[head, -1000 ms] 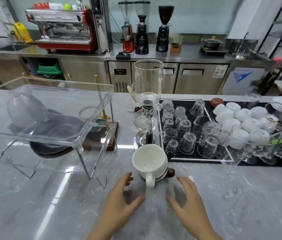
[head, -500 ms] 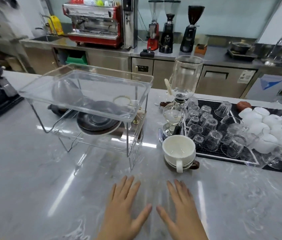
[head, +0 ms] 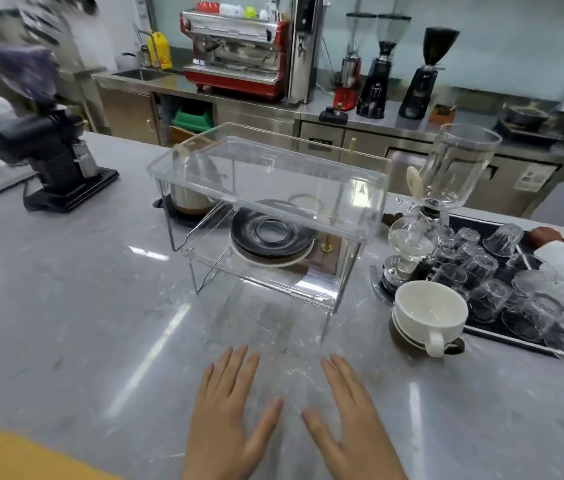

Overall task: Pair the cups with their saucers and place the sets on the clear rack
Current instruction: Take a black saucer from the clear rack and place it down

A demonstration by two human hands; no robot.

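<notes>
Counter [head: 107,327]: grey marbled stone look, polished; you see light streaks mirrored on it under both your hands.
Clear rack [head: 266,188]: transparent glossy plastic trays on thin shiny metal legs, just ahead of your left hand [head: 230,414].
Saucers [head: 271,239]: black glazed ones, glossy, stacked on a pale one, on the rack's lower tray.
Cup [head: 429,311]: white glazed ceramic, smooth, ahead and right of your right hand [head: 351,419].
Glasses [head: 488,271]: clear glass, upturned on a black matt mat.
Siphon [head: 446,188]: clear glass, shiny metal base.
Back cabinets [head: 128,112]: brushed steel.
Espresso machine [head: 235,60]: red gloss panels, chrome front.
</notes>
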